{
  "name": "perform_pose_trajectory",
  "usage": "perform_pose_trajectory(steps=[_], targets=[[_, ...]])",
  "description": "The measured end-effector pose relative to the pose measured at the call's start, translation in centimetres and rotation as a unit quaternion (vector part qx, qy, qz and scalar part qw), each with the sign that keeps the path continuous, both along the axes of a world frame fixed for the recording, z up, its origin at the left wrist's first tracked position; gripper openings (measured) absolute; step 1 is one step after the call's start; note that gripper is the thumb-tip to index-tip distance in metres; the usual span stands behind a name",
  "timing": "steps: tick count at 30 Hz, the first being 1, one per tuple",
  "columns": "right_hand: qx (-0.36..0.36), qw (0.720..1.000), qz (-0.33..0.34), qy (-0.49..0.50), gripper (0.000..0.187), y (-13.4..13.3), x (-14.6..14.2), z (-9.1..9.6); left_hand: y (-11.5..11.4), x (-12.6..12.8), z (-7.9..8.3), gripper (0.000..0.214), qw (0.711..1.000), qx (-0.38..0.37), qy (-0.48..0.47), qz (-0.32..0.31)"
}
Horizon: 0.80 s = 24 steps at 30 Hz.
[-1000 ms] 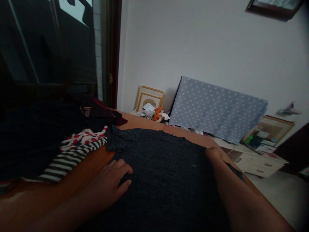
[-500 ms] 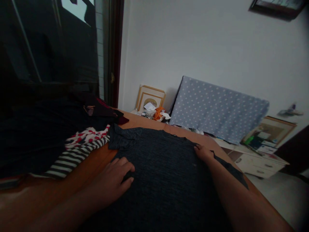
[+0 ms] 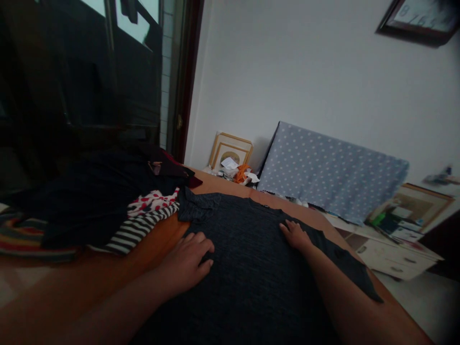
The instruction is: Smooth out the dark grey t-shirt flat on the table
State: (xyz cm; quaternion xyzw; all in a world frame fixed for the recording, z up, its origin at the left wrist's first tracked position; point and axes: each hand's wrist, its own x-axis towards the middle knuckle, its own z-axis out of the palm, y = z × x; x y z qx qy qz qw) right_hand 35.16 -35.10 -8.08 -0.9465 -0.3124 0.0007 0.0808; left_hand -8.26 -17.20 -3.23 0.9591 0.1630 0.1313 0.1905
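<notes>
A dark grey-blue T-shirt point(image 3: 247, 254) lies spread over the wooden table point(image 3: 158, 251), its neckline at the far side. On its left edge rests my left hand point(image 3: 189, 261), fingers apart and slightly bent. My right hand point(image 3: 295, 235) lies on the shirt's upper right, below the shoulder, with its fingers stretched out over the cloth. The left sleeve is bunched in folds, while the right sleeve reaches toward the table's right edge, partly behind my forearm. The shirt's lower part is dark and runs out of view.
To the left is a heap of dark clothes point(image 3: 93, 191) with a striped cloth point(image 3: 143, 227) and a red-spotted cloth point(image 3: 154, 201). Beyond the table stand a polka-dot covered panel point(image 3: 330, 170), a picture frame point(image 3: 230, 148) and a white drawer cabinet point(image 3: 398, 258).
My right hand has moved from the shirt's right shoulder edge inward, its fingers now flatter. The right sleeve shows more spread out. The view has shifted; my left hand stays at the shirt's left edge.
</notes>
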Motion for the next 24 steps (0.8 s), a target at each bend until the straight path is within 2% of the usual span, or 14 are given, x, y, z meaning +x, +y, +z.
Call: perform_pose_trajectory(steps=[2,5,8,15,19,24], targets=[[0.011,1.0,-0.007,-0.004,0.069,0.0,-1.2,0.4,0.0,-0.1,0.0,0.019,1.0,0.009,-0.006,-0.003],[0.014,0.999,0.036,0.012,0.061,-0.2,-3.8,1.3,-0.1,-0.3,-0.2,0.019,1.0,0.022,-0.012,-0.006],[0.019,0.997,0.06,0.036,0.061,-1.1,-7.1,1.6,0.1,-0.3,-0.4,0.019,0.999,0.033,-0.014,-0.006],[0.007,0.996,0.075,0.057,0.071,-5.8,-15.2,1.6,0.9,0.1,-1.6,0.019,0.998,0.051,-0.031,-0.017],[-0.02,0.998,0.042,0.053,0.069,-9.8,-17.3,1.1,1.0,0.1,-2.0,0.02,0.997,0.059,-0.046,-0.018],[-0.042,0.997,-0.056,0.012,0.066,-15.3,-17.4,1.1,0.5,-0.1,-1.7,0.023,0.996,0.076,-0.048,-0.008]])
